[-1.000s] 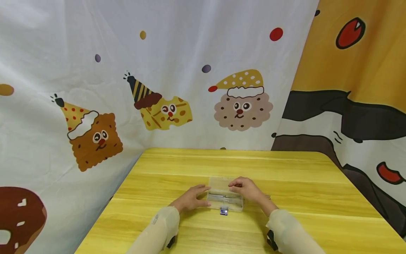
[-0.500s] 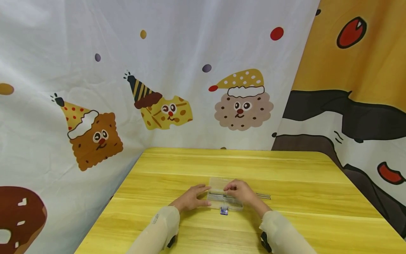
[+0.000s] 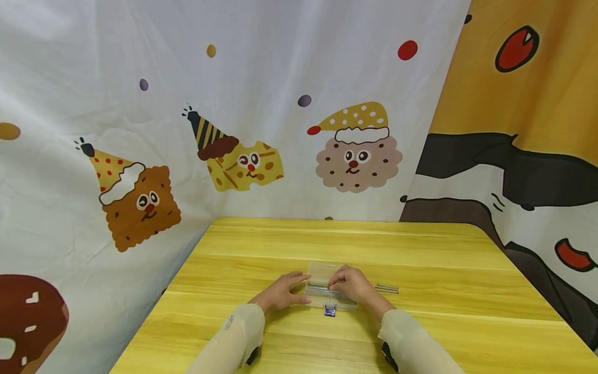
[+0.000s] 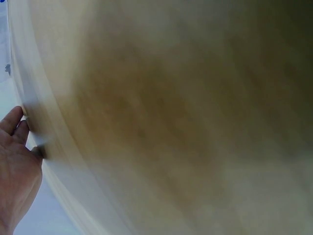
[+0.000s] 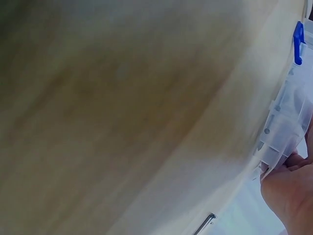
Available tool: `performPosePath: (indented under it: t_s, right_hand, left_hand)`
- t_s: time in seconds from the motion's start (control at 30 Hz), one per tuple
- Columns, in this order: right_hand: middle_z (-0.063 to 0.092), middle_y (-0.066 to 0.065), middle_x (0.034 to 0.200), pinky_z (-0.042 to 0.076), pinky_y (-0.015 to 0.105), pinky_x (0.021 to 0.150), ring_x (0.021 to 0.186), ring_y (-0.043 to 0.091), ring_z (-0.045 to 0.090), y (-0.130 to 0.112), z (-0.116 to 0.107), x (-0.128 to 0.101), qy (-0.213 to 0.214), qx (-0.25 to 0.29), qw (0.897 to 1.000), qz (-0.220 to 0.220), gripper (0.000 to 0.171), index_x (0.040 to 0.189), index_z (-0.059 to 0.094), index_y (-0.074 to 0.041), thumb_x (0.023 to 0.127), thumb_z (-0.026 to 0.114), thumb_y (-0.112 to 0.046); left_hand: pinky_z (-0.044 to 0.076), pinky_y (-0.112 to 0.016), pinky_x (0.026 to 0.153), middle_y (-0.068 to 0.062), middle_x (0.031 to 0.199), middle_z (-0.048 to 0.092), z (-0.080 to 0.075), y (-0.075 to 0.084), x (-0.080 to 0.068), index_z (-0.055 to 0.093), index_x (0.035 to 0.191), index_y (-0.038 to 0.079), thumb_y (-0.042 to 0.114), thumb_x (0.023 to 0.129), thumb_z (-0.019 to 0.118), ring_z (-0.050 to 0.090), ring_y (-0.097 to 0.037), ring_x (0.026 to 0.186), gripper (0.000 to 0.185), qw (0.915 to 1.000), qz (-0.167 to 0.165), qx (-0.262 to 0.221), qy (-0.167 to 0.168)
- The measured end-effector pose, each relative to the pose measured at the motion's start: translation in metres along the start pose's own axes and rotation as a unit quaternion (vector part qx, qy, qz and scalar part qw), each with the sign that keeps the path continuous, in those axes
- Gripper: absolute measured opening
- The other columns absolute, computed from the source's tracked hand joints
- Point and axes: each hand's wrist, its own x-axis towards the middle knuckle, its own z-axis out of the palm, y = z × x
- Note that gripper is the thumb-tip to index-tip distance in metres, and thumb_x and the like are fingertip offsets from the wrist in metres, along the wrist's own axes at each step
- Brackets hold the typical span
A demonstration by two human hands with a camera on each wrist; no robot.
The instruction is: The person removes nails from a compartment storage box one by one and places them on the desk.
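A clear plastic case (image 3: 322, 300) lies with its lid folded back on the table, thin metal rods (image 3: 318, 286) inside it. A small blue latch (image 3: 329, 310) hangs at its near side; in the right wrist view the blue latch (image 5: 298, 43) shows again. My left hand (image 3: 282, 292) rests at the case's left end, fingers spread and fairly straight, thumb at the near corner. My right hand (image 3: 352, 284) reaches over the right half, thumb and fingertips pinching at the end of a thin metal rod, mostly hidden by the fingers.
Several more thin metal rods (image 3: 388, 289) lie on the wooden table (image 3: 261, 249), just right of the case and behind the right wrist. A printed cloth (image 3: 280, 104) hangs behind the table. Both wrists carry dark devices beneath pale sleeves (image 3: 416, 337).
My right hand has moved left and lower, from above the lid to the inside of the case. The rods on the right came into fuller view. The left hand stayed put.
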Motion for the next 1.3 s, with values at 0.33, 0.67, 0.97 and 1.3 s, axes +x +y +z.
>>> performPosePath:
  t_s: [0.33, 0.67, 0.97, 1.3]
  right_hand:
    - [0.062, -0.005, 0.09, 0.05, 0.033, 0.076, 0.086, 0.014, 0.056, -0.0026, 0.0021, 0.0014, 0.006, -0.029, 1.0, -0.006, 0.006, 0.082, 0.08, -0.009, 0.084, 0.077, -0.005]
    - [0.062, -0.005, 0.085, 0.051, 0.035, 0.075, 0.083, 0.016, 0.057, -0.0036, 0.0022, 0.0036, 0.003, -0.105, 0.992, -0.065, 0.008, 0.078, 0.079, -0.011, 0.082, 0.079, -0.004]
    - [0.061, -0.007, 0.089, 0.051, 0.039, 0.079, 0.087, 0.016, 0.058, -0.0019, 0.003, 0.0036, -0.001, -0.128, 0.99, -0.063, 0.009, 0.079, 0.079, -0.015, 0.084, 0.078, -0.007]
    - [0.061, -0.006, 0.09, 0.049, 0.032, 0.075, 0.085, 0.014, 0.056, -0.0016, -0.0025, 0.0054, -0.025, -0.106, 0.992, -0.068, 0.009, 0.077, 0.078, -0.015, 0.083, 0.08, -0.009]
  left_hand:
    - [0.027, -0.059, 0.112, -0.019, 0.158, 0.029, -0.0011, 0.003, -0.0019, 0.043, 0.152, 0.017, 0.042, 0.093, 0.07, 0.026, -0.041, 0.144, 0.07, 1.0, -0.001, 0.001, 0.001]
    - [0.027, -0.059, 0.112, -0.02, 0.158, 0.029, -0.0013, 0.0026, -0.0016, 0.043, 0.152, 0.016, 0.041, 0.093, 0.07, 0.027, -0.041, 0.144, 0.069, 1.0, 0.004, 0.003, 0.001]
    - [0.027, -0.06, 0.112, -0.02, 0.158, 0.028, -0.0012, 0.0013, -0.0015, 0.043, 0.152, 0.017, 0.041, 0.093, 0.069, 0.026, -0.042, 0.144, 0.069, 1.0, 0.002, 0.002, 0.001]
    - [0.028, -0.059, 0.111, -0.018, 0.158, 0.028, -0.0002, 0.0007, -0.0012, 0.043, 0.152, 0.017, 0.041, 0.093, 0.07, 0.026, -0.041, 0.144, 0.069, 1.0, 0.0, 0.0, 0.001]
